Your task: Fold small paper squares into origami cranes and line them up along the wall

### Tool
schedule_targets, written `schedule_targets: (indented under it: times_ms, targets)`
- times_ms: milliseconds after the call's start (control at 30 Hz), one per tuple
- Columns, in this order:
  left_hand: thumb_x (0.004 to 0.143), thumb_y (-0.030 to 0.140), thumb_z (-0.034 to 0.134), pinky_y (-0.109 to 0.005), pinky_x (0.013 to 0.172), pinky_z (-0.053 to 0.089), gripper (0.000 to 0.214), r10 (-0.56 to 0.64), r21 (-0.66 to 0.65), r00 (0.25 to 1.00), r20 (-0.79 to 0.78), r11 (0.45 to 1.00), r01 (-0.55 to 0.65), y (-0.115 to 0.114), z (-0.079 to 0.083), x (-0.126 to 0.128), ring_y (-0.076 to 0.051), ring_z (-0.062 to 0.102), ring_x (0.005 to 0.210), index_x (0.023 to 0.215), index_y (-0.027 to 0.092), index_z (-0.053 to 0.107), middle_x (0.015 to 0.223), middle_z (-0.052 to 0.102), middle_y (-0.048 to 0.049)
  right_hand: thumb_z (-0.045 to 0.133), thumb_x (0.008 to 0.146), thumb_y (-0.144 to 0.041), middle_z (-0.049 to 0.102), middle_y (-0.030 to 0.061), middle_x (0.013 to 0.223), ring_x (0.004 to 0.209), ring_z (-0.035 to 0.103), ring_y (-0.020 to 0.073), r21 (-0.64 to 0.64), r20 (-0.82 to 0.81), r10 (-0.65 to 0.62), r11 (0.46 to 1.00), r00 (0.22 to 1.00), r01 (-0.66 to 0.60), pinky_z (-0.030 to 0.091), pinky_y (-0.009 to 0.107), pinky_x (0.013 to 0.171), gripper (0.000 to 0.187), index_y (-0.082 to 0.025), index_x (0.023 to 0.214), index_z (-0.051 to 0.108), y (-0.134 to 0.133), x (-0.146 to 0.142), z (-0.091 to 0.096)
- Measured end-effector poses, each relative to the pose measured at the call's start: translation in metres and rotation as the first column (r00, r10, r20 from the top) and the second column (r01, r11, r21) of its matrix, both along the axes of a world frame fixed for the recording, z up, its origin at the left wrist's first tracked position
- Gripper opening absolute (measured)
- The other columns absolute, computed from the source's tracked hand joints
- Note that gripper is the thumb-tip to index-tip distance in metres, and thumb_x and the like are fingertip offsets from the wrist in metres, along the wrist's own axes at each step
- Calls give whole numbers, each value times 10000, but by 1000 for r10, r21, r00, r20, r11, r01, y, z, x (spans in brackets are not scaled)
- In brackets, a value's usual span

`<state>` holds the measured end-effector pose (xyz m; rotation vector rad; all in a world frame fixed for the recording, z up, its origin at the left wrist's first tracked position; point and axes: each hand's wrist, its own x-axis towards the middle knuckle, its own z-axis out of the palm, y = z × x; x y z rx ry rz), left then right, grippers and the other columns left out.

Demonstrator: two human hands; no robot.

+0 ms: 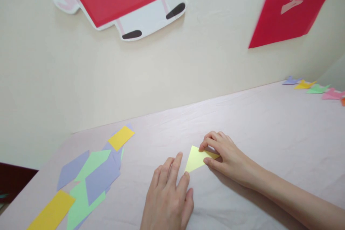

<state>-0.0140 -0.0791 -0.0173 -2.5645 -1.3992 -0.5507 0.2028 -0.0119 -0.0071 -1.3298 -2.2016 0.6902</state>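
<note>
A pale yellow sheet of origami paper (pixel 196 159), folded to a triangle, lies on the cloth-covered table in front of me. My right hand (pixel 222 156) pinches it on its right side, fingertips on the upper edge and thumb by the lower edge. Part of its right corner is hidden behind those fingers. My left hand (pixel 171 190) rests to the left, palm down with fingers apart. Its index fingertip touches or nearly touches the triangle's lower left corner.
Loose paper sheets in purple (pixel 104 178), green (pixel 94 161) and yellow (pixel 52 212) overlap on the left of the table (pixel 151 140). Several small folded paper figures (pixel 304 84) stand in a row at the far right. Behind rises a wall (pixel 107 79) with red decorations (pixel 291 10).
</note>
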Motion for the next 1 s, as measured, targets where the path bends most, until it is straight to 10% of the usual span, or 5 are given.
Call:
schedule_targets:
  times_ms: [400, 733, 1000]
  targets:
    - [810, 191, 555, -396, 892, 509, 325, -19, 12, 998, -52, 1000, 19, -4, -12, -16, -283, 556, 1166, 1132, 159, 587, 1344, 578, -122, 646, 746, -113, 560, 58, 1113, 1069, 475, 258, -49, -66, 94, 994, 993, -98, 400, 434, 945, 318, -243, 1033, 607, 0, 7, -1]
    - [767, 155, 532, -427, 1022, 388, 850, -160, -118, 978, 132, 977, 176, 21, -8, 29, -276, 465, 1277, 1511, 69, 129, 1399, 526, -139, 492, 807, 23, 559, 51, 1075, 1059, 464, 212, 90, -90, 281, 958, 955, -274, 443, 361, 922, 280, -223, 902, 585, -2, 4, 3]
    - [877, 547, 541, -484, 1000, 340, 655, -176, -31, 984, -39, 984, 175, 28, 1, 16, -338, 471, 1289, 1351, 100, 473, 1389, 561, -95, 531, 885, -121, 559, 67, 1222, 1183, 420, 271, 219, 36, 266, 938, 963, -267, 385, 463, 983, 208, -234, 772, 664, 25, 13, -1]
